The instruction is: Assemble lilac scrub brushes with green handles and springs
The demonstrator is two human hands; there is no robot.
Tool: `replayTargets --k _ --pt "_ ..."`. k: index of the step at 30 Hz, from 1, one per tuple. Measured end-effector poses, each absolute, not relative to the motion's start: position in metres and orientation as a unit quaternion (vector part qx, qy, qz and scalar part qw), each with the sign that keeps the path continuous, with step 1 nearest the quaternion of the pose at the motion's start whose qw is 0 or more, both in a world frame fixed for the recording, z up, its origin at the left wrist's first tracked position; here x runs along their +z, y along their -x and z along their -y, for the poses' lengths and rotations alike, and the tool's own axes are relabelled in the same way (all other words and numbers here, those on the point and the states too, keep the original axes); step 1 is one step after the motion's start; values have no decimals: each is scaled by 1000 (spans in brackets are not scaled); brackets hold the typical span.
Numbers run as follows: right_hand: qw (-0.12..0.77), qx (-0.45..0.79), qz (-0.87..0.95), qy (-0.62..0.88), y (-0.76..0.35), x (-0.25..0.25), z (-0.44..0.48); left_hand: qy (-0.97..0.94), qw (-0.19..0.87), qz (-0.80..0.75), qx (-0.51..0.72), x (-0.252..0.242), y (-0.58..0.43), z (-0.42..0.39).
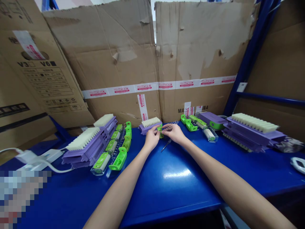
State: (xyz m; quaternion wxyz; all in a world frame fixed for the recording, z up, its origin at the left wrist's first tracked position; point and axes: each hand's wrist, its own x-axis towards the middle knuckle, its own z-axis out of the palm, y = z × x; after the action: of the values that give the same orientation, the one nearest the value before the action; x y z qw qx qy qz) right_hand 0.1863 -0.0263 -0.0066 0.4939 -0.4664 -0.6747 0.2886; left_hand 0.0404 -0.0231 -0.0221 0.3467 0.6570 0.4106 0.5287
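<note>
My left hand (152, 137) and my right hand (174, 133) meet at the far middle of the blue table (171, 181). Both are closed in a pinch on a small green plastic part (160, 129) held between them. Just behind them lies a purple brush with white bristles (150, 124). A thin metal spring (172, 124) lies by my right fingers. A slim metal tool (166, 145) rests on the table below my hands.
Stacked purple brushes (89, 143) and a row of green parts (119, 146) lie at the left. More purple brushes (252, 128) and green parts (193, 122) sit at the right. Cardboard boxes (152, 63) wall the back. A white cable (35, 159) lies far left.
</note>
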Motion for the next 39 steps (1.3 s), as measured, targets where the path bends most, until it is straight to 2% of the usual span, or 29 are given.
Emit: replayTargets --k 10,15,18,23,34,39 --pt "499 326 650 471 -185 -7 27 -667 337 -418 516 -21 -40 22" --pt "511 413 601 455 -185 -1 30 -665 356 -410 513 -20 -41 22" --pt "486 441 610 443 -188 5 33 -664 371 -409 504 -18 -43 23" --pt "429 407 696 408 -194 8 35 -662 396 -416 482 -15 -43 25" --pt "447 314 737 398 -193 0 30 -688 446 -375 433 -10 -31 19" --pt "421 256 764 415 -195 -1 29 -710 473 -341 395 -8 -28 19"
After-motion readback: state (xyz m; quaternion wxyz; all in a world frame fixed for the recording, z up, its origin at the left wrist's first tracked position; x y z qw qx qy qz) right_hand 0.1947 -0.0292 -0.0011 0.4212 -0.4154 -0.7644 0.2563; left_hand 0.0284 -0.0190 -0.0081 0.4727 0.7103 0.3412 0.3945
